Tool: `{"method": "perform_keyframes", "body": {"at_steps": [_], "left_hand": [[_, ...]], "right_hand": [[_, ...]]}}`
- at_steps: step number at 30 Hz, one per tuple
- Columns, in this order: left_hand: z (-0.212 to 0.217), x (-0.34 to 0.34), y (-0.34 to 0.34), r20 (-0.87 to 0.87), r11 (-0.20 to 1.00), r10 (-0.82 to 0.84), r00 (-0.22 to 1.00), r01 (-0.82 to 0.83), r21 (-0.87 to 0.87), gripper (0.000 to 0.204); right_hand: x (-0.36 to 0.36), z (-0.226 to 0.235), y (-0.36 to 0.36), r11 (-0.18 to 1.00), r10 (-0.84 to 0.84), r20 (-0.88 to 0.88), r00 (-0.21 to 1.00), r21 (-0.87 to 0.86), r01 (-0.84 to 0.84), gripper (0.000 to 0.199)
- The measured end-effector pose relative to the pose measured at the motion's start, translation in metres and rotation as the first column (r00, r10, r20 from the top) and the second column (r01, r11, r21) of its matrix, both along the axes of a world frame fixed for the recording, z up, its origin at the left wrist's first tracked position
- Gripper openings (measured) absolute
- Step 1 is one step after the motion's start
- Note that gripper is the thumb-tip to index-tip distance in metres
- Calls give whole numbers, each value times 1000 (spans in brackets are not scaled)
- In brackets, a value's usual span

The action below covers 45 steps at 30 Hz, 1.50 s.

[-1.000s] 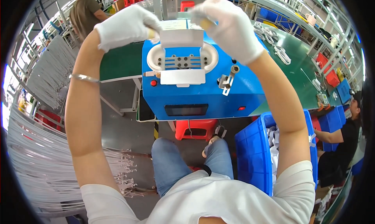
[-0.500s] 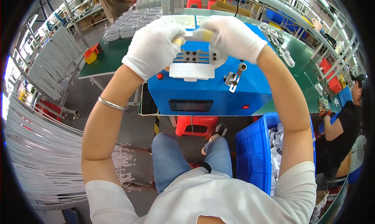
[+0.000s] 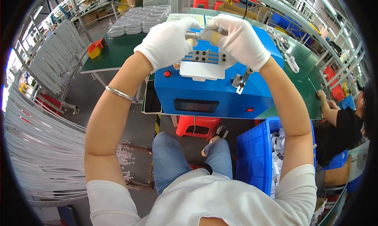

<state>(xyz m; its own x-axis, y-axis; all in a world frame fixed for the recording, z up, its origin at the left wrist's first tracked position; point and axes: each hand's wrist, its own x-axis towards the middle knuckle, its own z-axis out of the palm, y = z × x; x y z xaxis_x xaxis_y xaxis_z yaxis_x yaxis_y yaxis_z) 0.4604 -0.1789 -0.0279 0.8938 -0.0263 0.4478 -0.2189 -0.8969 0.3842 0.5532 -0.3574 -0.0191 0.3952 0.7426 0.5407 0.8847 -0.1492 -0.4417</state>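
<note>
White-gloved, both hands met above the blue machine (image 3: pixel 212 88): left hand (image 3: pixel 167 41) and right hand (image 3: pixel 240 39) each pinched an end of a small yellowish piece (image 3: pixel 214 37), its length lying crosswise between their fingers.

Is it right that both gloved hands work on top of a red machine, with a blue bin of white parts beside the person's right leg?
Not quite: the machine is blue, not red, as the head view shows. Both gloved hands, left hand and right hand, do work on top of it, and the blue bin of white parts stands beside the right leg.
</note>
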Motion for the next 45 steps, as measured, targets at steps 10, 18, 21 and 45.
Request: {"method": "perform_keyframes", "body": {"at_steps": [10,18,21,45], "left_hand": [[-5,0,0,77,996,-33,997,39,-78,17],[-15,5,11,303,991,-131,944,124,45,13],[-8,-1,4,153,999,-44,987,47,-14,18],[-106,-32,-73,404,74,-197,893,424,-902,57]], "right_hand": [[-12,1,-1,1000,-7,666,746,15,-4,11],[5,10,9,987,-9,-341,940,-152,-45,30],[-1,15,13,948,-184,-248,951,-302,104,30],[12,1,-19,975,42,148,988,-223,-8,24]]}}
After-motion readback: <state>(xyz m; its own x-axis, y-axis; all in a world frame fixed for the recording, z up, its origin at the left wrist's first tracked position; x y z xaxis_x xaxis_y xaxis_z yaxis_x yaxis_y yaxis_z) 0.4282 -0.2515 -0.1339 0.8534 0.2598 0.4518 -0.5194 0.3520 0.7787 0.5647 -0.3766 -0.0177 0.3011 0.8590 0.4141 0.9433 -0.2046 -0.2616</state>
